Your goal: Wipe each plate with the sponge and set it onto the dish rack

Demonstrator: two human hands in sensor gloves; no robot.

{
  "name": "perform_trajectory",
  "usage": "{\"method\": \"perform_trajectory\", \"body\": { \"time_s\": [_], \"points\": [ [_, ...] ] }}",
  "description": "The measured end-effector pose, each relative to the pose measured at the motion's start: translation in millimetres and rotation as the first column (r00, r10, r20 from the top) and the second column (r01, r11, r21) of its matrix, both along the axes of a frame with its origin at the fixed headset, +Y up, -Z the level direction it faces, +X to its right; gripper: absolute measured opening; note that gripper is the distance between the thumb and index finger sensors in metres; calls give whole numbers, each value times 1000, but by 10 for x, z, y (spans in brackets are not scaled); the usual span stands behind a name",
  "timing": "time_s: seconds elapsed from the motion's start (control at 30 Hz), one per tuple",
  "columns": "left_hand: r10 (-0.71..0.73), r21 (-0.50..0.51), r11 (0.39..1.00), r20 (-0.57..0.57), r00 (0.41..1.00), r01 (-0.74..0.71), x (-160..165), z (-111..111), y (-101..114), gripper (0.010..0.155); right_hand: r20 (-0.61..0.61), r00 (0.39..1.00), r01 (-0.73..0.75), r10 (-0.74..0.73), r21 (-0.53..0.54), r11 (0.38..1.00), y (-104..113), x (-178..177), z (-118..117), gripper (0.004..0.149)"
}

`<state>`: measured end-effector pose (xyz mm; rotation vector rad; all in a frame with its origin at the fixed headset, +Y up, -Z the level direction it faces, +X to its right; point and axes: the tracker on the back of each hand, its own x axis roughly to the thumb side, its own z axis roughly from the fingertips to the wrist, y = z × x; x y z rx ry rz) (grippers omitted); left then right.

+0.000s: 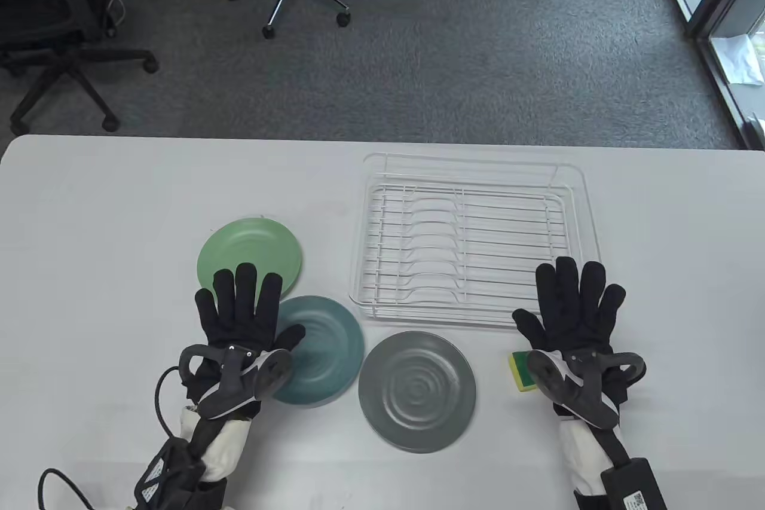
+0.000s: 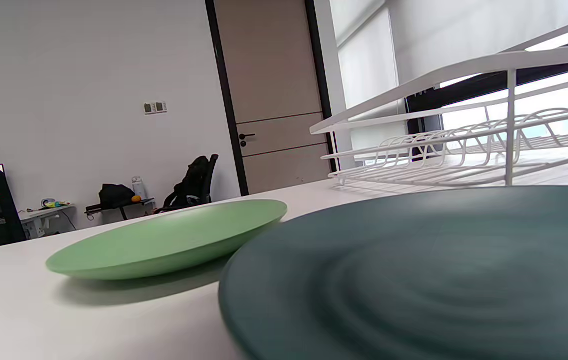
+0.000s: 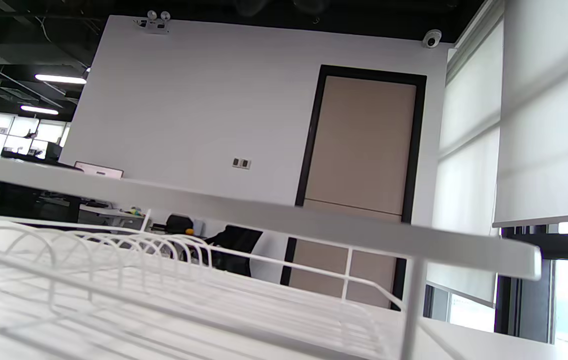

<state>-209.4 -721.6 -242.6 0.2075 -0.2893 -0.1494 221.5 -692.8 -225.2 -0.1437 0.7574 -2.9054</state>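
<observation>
Three plates wait unwiped on a white table (image 1: 89,223) as two gloved hands lie flat, fingers spread, holding nothing. From the table's centre, the light green plate (image 1: 250,255) lies at nine o'clock, the teal plate (image 1: 326,348) toward seven, its far edge just beside the green one, and the grey plate (image 1: 417,390) at six. The left hand (image 1: 242,312) rests with its thumb over the teal plate's rim; the right hand (image 1: 574,310) sits at four o'clock, its wrist tracker partly covering the yellow-and-green sponge (image 1: 519,369). The empty white wire dish rack (image 1: 472,238) stands at two o'clock.

The step in hand appears to be the first pickup. Done well, the right hand would draw back and pinch the sponge by its sides, scouring face down, while the left steadies a plate by its rim so it cannot skate on the smooth tabletop. The teal plate, nearest the left hand, looks the natural start.

All three plates are round, shallow and matte, with concentric ripples in the well. The rack's thin coated wires form curved slots that should hold each plate upright.
</observation>
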Motion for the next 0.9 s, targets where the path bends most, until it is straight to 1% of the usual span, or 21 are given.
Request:
{"method": "perform_trajectory", "body": {
  "time_s": [0.67,0.83,0.9],
  "points": [
    [-1,6,1000,3,1000,1,18,10,-3,89,-14,1000,-6,6,-8,1000,13,-11,22,73],
    [0,7,1000,-6,1000,0,11,15,4,89,-49,999,8,-8,-17,1000,102,-8,44,77],
    [4,8,1000,-10,1000,-4,3,14,6,89,-88,996,15,-19,-49,999,172,-3,57,79]
  ]
}}
